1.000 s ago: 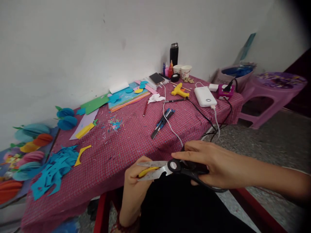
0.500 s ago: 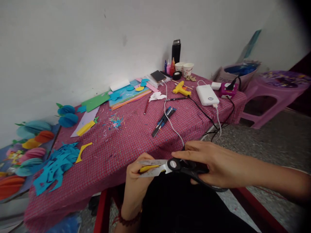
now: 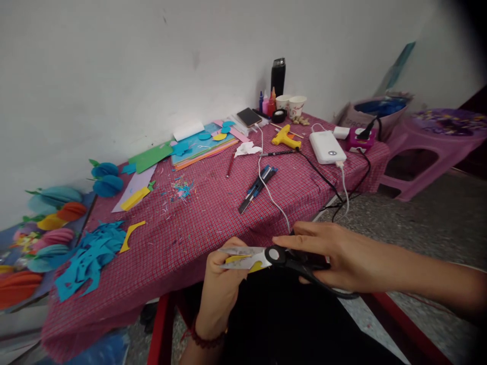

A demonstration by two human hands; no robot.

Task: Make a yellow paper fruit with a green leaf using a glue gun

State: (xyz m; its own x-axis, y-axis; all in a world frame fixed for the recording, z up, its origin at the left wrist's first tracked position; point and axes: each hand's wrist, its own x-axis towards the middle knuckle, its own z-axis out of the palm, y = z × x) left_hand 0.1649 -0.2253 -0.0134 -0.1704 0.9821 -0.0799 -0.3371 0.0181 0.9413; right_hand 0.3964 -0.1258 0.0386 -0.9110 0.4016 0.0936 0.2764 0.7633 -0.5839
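My right hand [image 3: 335,258] grips the black handles of a pair of scissors [image 3: 274,257], forefinger stretched along the top. The steel blades point left and close on a small yellow paper piece [image 3: 243,260]. My left hand [image 3: 222,276] pinches that yellow piece from below, fingers curled round it. Both hands hover just in front of the near edge of the table, which is covered by a red checked cloth [image 3: 213,213].
On the cloth lie blue paper scraps [image 3: 89,256], a yellow strip [image 3: 130,235], coloured paper sheets [image 3: 198,147], a yellow glue gun [image 3: 285,138], a white power bank [image 3: 325,147], cables, pens and cups. Paper flowers [image 3: 45,228] sit at the left. A purple stool [image 3: 437,147] stands right.
The scissor blades have closed further on the yellow piece, and both hands have risen slightly toward the table edge. The view has shifted a little.
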